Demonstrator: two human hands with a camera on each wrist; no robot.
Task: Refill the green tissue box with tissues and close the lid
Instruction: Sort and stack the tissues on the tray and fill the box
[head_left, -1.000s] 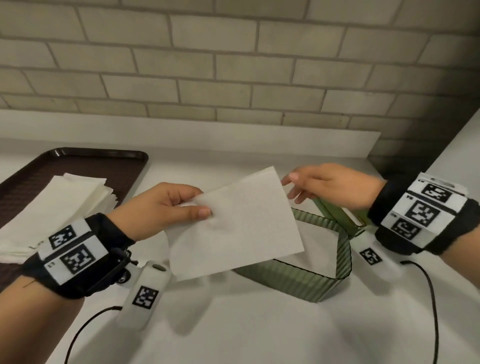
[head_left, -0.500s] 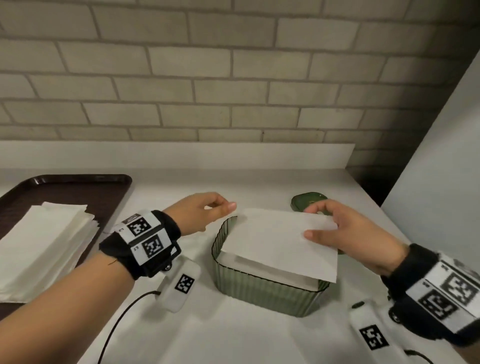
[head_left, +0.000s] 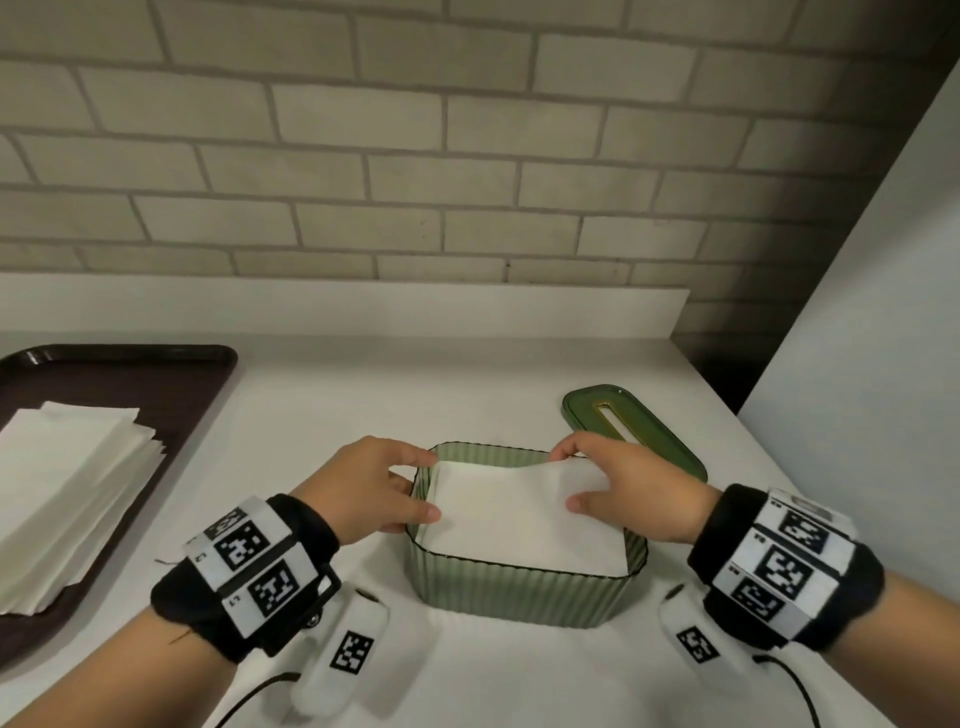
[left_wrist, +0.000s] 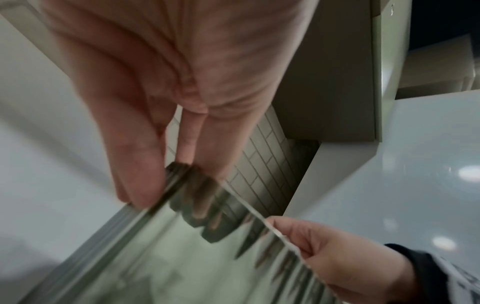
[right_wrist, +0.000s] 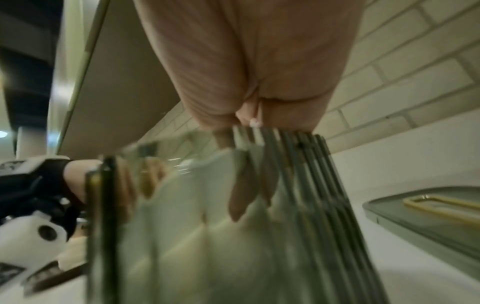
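You're mid-refill: your left hand (head_left: 371, 486) and right hand (head_left: 621, 491) pinch a tissue (head_left: 524, 514) into the green box (head_left: 524, 587) on the counter; next, likely press it flat, then fetch more.

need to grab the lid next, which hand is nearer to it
Right. The right hand is at the box's right end, just in front of the lid; the left hand is at the far end.

Tissues (head_left: 524, 519) in box (head_left: 519, 592), lid (head_left: 631, 431) behind.
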